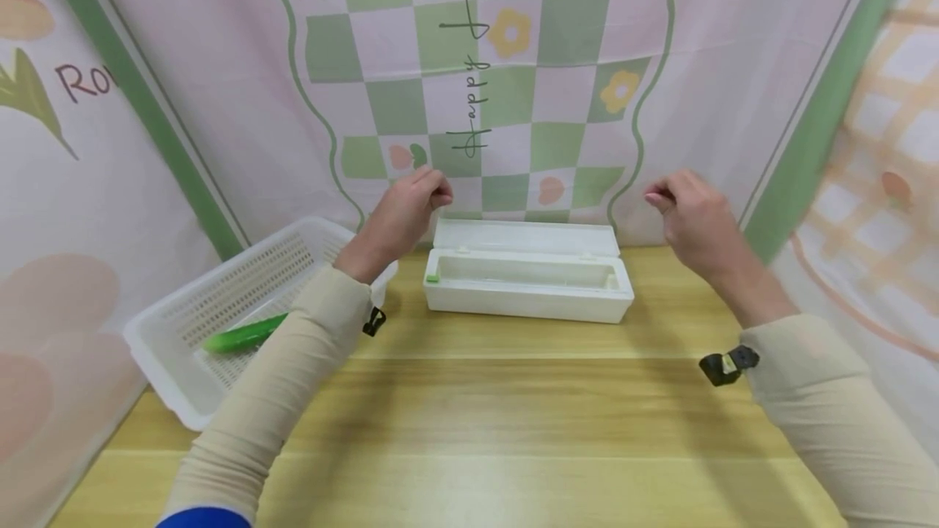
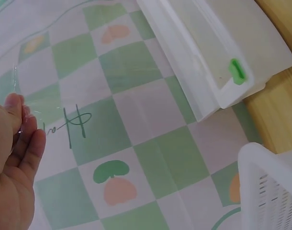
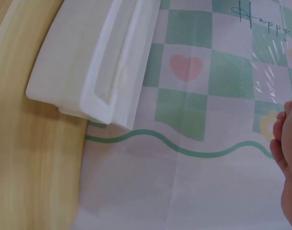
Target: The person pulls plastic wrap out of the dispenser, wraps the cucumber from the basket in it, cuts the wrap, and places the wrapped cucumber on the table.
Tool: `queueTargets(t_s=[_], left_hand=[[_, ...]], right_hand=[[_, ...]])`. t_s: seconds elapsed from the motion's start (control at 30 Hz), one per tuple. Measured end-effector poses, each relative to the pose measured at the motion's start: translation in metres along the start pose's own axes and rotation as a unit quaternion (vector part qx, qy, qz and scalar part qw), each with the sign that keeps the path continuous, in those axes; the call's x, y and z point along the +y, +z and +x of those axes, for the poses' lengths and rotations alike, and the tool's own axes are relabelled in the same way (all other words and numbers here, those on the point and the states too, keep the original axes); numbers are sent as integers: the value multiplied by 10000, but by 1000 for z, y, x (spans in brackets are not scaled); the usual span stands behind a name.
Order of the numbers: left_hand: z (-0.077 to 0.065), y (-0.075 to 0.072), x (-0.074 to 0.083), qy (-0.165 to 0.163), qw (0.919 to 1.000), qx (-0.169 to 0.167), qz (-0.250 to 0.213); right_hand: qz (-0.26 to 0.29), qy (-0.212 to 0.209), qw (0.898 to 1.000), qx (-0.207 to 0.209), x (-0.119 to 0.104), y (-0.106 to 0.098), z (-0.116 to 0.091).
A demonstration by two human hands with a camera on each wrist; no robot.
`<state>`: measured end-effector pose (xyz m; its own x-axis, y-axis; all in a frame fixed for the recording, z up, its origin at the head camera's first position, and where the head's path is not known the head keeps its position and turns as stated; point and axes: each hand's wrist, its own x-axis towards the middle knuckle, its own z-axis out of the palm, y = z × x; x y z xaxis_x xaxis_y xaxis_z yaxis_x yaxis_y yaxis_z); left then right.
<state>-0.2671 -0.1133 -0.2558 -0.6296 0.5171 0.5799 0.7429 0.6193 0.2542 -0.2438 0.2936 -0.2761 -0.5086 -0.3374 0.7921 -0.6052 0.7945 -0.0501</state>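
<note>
Basket (image 1: 257,267) holds one cucumber (image 1: 238,336), bright green; box (image 1: 524,305), lid (image 1: 524,236) raised, has a green tab (image 1: 433,278) at its left end. Film (image 3: 266,72), clear and glinting, lies between left hand (image 1: 402,214) and right hand (image 1: 693,222), each pinching it.

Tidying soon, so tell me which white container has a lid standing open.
The box, with its lid raised along its back edge; the slotted basket to its left shows no lid.
</note>
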Motion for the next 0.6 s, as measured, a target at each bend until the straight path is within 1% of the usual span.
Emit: queueTargets(t_s=[0.13,0.37,0.5,0.6], left_hand=[[1,-5,3,-21,9999,92,-57],[5,-14,10,-144,9995,113,-248],[6,-19,13,-232,9990,150,-342],[6,-23,15,-224,9988,208,-372]], right_hand=[[1,18,9999,101,-3,-4,3],[-68,-65,9994,343,-5,-11,9],[-23,-106,9987,507,-6,-14,13],[47,-98,9981,607,-8,-17,15]])
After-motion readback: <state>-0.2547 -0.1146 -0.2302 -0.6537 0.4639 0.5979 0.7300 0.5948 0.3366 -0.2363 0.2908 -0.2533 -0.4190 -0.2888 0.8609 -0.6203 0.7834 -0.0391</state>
